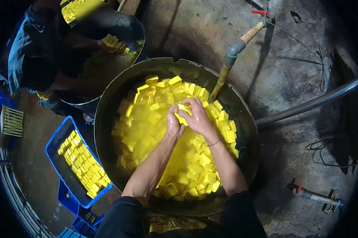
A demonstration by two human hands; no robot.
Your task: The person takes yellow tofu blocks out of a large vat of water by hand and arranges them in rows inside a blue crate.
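Forearms come up from the counter-less near side, left and right, angled inward in a V over the vat, elbows bent. Left grip cupped, palm turned in; right grip reaches over from the other side, wrist flexed, fingers curled. Both closed round a yellow block, above the liquid near mid-vat. Could be more than one piece, fingers hide the count.

Handling, my read: light, soft, wet so slippery, corners likely to crumble. Best hold is flat on opposite faces or cradled from below, spread fingers, low squeeze. Fingertip pinch on an edge would probably dent it.

Loose blocks crowd the vat, some under cloudy yellow liquid, others heaped at the right and far sides. Pipe leans in over the rim. Blue crate at left holds more. Farther left, another person's sleeve beside a second vat.
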